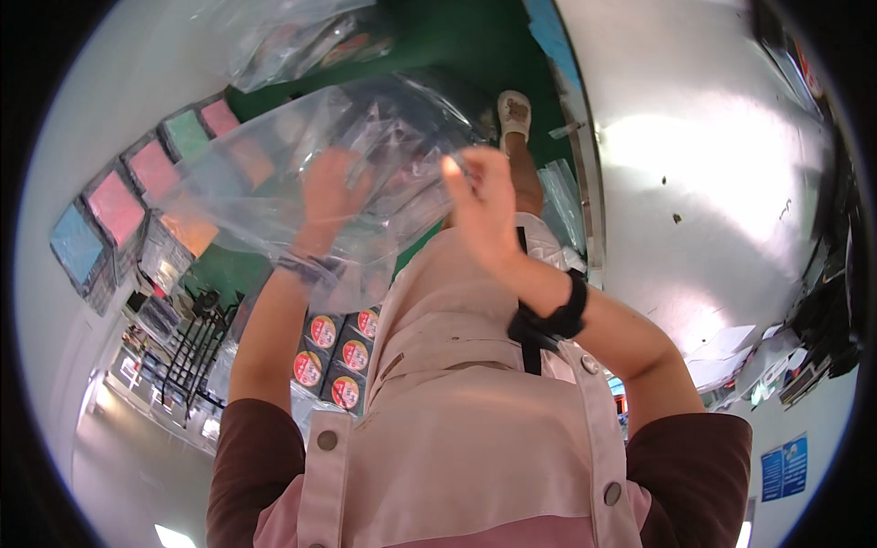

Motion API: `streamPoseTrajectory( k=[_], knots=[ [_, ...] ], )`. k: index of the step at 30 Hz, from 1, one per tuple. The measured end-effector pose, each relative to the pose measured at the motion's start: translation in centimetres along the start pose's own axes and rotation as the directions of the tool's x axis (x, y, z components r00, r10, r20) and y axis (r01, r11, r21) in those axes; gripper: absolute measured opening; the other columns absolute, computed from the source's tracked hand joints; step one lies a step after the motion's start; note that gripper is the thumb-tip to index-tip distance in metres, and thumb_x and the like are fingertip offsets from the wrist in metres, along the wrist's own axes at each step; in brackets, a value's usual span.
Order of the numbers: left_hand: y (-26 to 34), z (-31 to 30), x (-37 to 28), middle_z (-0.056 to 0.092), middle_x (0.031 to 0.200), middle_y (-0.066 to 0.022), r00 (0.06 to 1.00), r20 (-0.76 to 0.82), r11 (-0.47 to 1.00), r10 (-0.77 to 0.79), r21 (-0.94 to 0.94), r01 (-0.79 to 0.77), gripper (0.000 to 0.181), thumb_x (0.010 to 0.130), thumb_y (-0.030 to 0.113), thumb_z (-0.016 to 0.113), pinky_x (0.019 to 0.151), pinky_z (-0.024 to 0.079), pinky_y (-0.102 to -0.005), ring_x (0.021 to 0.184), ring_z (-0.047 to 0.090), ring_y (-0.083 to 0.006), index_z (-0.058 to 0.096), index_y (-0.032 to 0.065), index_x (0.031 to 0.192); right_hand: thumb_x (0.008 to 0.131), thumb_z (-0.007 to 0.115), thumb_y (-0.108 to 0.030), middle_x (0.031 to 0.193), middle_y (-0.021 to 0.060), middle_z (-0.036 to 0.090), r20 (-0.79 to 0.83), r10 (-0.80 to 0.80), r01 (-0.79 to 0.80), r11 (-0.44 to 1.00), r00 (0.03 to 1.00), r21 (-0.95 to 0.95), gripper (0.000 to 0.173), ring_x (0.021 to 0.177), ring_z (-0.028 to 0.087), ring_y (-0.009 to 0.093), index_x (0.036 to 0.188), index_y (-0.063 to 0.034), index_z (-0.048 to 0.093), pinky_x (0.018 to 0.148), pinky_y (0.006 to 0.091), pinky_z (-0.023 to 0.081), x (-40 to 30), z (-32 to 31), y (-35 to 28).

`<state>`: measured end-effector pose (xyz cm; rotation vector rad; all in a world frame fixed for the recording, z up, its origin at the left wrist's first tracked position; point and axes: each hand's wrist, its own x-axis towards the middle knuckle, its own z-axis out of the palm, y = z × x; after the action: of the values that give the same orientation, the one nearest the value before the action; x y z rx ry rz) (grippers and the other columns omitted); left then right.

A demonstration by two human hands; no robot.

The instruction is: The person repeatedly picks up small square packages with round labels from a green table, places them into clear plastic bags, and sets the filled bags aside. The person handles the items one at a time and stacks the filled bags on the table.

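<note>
A large clear plastic bag is spread out in front of me, with dark and reddish packs showing through or behind its film. My left hand is seen through the film, which also drapes over that wrist. Blur hides whether its fingers grip the plastic. Beside the bag's right side is my right hand, its thumb apart from the curled fingers and nothing visible between them. Below my left forearm, several dark packs with round red and yellow labels sit in rows.
Several dark-wrapped packs with pink, green, blue and orange faces line the left. Another filled clear bag lies beyond on the green floor. A shiny pale table runs along my right, with clear plastic hanging by its edge. A black metal rack stands lower left.
</note>
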<state>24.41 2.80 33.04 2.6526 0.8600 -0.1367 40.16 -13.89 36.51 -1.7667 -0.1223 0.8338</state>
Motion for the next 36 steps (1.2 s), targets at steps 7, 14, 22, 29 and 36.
streamPoseTrajectory(
  k=[7,14,22,29,36],
  knots=[
    [5.0,2.1,0.1,0.051,0.112,-0.0198,0.856,0.448,0.965,-0.257,0.169,0.201,0.056,0.082,0.039,0.064,0.079,0.048,-0.0446,0.103,0.054,-0.0377,0.046,0.0016,0.118,0.08,0.058,-0.065,0.065,-0.0008,0.046,0.784,0.583,-0.784,0.581,0.215,-0.218,0.064,0.064,0.047,0.01,0.085,-0.001,0.055,0.062,0.0288,0.039,-4.7,-1.2,7.1],
    [4.0,6.5,-1.6,0.044,0.124,-0.0278,0.912,0.312,0.955,-0.267,0.21,0.208,0.062,0.087,0.03,0.058,0.084,0.045,-0.0447,0.103,0.051,-0.0398,0.032,-0.0015,0.133,0.075,0.064,-0.062,0.086,0.01,0.066,0.732,0.502,-0.752,0.659,0.46,0.02,0.065,0.084,0.062,0.023,0.09,0.0007,0.065,0.068,0.034,0.047,-5.2,1.8,2.5],
    [5.7,8.9,-2.8,0.021,0.137,-0.0347,0.928,0.153,0.913,-0.339,-0.183,0.364,0.073,0.086,0.033,0.06,0.098,0.031,-0.0573,0.126,0.026,-0.0491,0.022,0.0049,0.142,0.083,0.054,-0.033,0.08,0.0229,0.063,0.603,0.181,-0.15,0.983,0.777,-0.101,0.038,0.078,0.063,0.036,0.08,0.0031,0.066,0.072,0.0411,0.049,-3.5,0.9,3.1],
    [13.7,7.0,1.3,0.013,0.149,-0.0208,0.684,0.3,0.742,-0.665,0.159,0.651,0.121,0.053,0.041,0.085,0.105,0.03,-0.0561,0.137,0.016,-0.0413,0.014,0.0074,0.145,0.076,0.053,-0.019,0.065,0.0124,0.065,0.841,0.071,0.014,0.996,0.537,-0.093,0.028,0.066,0.065,0.028,0.061,0.0009,0.067,0.07,0.0363,0.051,0.1,-2.4,0.5],
    [9.2,5.6,0.2,0.012,0.149,-0.0257,0.7,0.351,0.777,-0.622,0.389,0.495,0.133,0.045,0.042,0.088,0.105,0.031,-0.0527,0.134,0.018,-0.0499,0.01,-0.0006,0.143,0.075,0.053,-0.014,0.058,0.0093,0.065,0.948,0.086,-0.173,0.984,0.306,-0.034,0.028,0.055,0.064,0.017,0.053,0.0014,0.061,0.053,0.0303,0.049,-0.6,1.1,0.6]
  ],
)
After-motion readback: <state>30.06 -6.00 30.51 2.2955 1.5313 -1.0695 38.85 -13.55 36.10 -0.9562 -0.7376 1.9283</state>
